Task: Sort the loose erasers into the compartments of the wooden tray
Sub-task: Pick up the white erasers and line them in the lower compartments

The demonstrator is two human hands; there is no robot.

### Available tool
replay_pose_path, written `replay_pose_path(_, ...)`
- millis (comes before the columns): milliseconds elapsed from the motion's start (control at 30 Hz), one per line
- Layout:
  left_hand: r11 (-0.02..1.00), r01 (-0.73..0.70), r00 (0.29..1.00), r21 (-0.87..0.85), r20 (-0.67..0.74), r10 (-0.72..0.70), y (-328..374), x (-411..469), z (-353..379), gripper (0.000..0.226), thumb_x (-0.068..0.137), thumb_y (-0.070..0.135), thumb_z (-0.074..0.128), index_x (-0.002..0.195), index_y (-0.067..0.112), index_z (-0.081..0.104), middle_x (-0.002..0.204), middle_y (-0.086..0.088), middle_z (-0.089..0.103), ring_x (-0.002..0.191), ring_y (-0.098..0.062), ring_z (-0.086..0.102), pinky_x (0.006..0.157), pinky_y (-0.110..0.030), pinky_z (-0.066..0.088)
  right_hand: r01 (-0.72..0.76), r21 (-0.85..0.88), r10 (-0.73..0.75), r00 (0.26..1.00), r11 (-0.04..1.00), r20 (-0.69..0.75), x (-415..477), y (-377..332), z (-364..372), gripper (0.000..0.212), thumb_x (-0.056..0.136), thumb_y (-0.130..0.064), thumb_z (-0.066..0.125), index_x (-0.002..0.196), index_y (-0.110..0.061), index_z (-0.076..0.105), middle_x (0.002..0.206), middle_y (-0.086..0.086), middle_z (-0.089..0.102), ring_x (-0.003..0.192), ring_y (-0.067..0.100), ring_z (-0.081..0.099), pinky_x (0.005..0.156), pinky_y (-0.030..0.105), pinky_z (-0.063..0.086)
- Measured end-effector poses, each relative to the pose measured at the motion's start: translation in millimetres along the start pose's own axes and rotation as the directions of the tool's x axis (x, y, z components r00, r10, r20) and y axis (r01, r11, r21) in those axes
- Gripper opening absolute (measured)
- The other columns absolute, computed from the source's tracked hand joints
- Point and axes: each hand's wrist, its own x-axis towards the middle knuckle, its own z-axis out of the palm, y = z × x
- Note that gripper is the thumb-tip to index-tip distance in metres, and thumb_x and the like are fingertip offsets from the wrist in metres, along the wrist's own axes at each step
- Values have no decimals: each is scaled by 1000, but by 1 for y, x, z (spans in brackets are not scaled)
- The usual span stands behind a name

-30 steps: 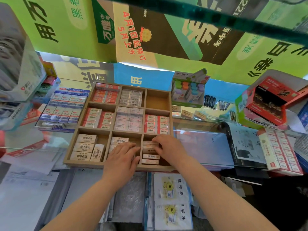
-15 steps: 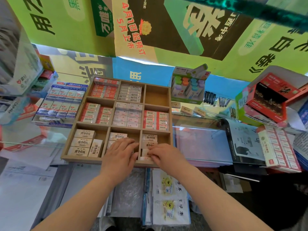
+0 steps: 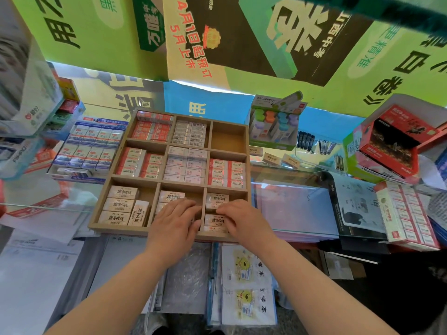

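Note:
A wooden tray point(image 3: 107, 203) with nine compartments lies on the glass counter. Red-and-white and white erasers fill most of the upper two rows; the far right compartment point(image 3: 227, 139) holds nothing. Cream erasers point(image 3: 118, 205) sit in the near row. My left hand point(image 3: 175, 223) lies flat over the near middle compartment, fingers spread, covering the erasers there. My right hand point(image 3: 242, 220) rests over the near right compartment, fingertips touching a cream eraser point(image 3: 214, 220) in the stack. Three loose cream erasers point(image 3: 272, 158) lie on the counter to the right of the tray.
A blue box of erasers point(image 3: 89, 147) stands left of the tray. A green box of coloured items point(image 3: 275, 122) sits behind the loose erasers. Red boxes point(image 3: 396, 139) and a long eraser carton point(image 3: 408, 213) crowd the right. Papers and notebooks point(image 3: 244, 284) lie below the counter edge.
My right hand slid from the far end of the near right compartment toward its near end and settled on the stack. The left hand stayed over the middle compartment.

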Motion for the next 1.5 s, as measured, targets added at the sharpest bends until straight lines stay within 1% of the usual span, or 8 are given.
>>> replay_pose_path(467, 1000, -9, 1000, 13, 25, 9, -1, 0, 0, 37, 91, 31, 41, 126, 20, 48, 133, 3, 47, 129, -16, 32, 108, -31, 19, -12, -218, 36, 993, 976, 109, 14, 0, -2, 33, 92, -18, 39, 123, -15, 51, 128, 2, 54, 112, 23, 46, 97, 36, 35)
replay_pose_path(567, 1000, -17, 1000, 24, 6, 17, 3, 1, -5, 30, 88, 24, 49, 114, 13, 59, 119, -4, 59, 118, -25, 49, 101, -40, 34, -8, -188, 30, 993, 982, 115, 15, 0, -3, 33, 91, -19, 43, 122, -15, 51, 127, 3, 55, 114, 22, 45, 98, 36, 36)
replay_pose_path(667, 997, -52, 998, 59, -23, 54, 5, 0, -8, 30, 76, 23, 53, 98, 8, 67, 100, -9, 68, 99, -31, 61, 85, -47, 46, -78, -75, 82, 995, 994, 56, 13, -1, 0, 35, 88, -17, 49, 123, -16, 50, 127, 2, 52, 116, 19, 42, 99, 31, 32)
replay_pose_path(800, 1000, -13, 1000, 21, -18, 13, 6, 0, -9, 30, 83, 23, 53, 107, 9, 63, 111, -8, 64, 111, -29, 55, 95, -45, 39, -128, -1, 127, 985, 992, -114, 14, -3, -1, 29, 85, -16, 53, 114, -15, 55, 121, 2, 47, 117, 17, 36, 99, 26, 27)
replay_pose_path(1000, 997, -49, 998, 67, -22, 50, 9, 0, -12, 30, 72, 23, 55, 94, 8, 68, 95, -9, 69, 94, -31, 64, 80, -48, 48, -48, 4, 44, 957, 999, 287, 5, -10, -11, 28, 88, -30, 50, 106, -14, 63, 108, 5, 58, 103, 20, 47, 90, 34, 40)
replay_pose_path(1133, 996, -53, 998, 70, -41, 56, 5, 0, -7, 26, 77, 19, 59, 98, 8, 66, 100, -10, 68, 100, -31, 61, 87, -47, 46, 8, -109, 31, 938, 994, 346, 3, -14, -6, 39, 85, -33, 54, 120, -15, 53, 117, 8, 54, 111, 23, 42, 95, 37, 37)
replay_pose_path(1267, 1000, -17, 1000, 22, -7, 18, 1, 0, -2, 33, 87, 24, 53, 118, 12, 56, 123, -5, 56, 123, -24, 43, 104, -38, 28, -96, -22, 98, 946, 995, 309, 3, -13, -1, 40, 82, -24, 58, 121, -16, 53, 120, 7, 49, 114, 22, 37, 97, 34, 32)
replay_pose_path(1500, 999, -22, 1000, 43, -16, 23, 2, 1, -2, 33, 85, 23, 56, 115, 11, 58, 120, -7, 58, 120, -26, 46, 102, -41, 32, -164, 199, 116, 965, 966, 234, 1, -9, -4, 24, 75, -16, 67, 94, -18, 53, 97, -4, 45, 88, 11, 42, 70, 15, 35)
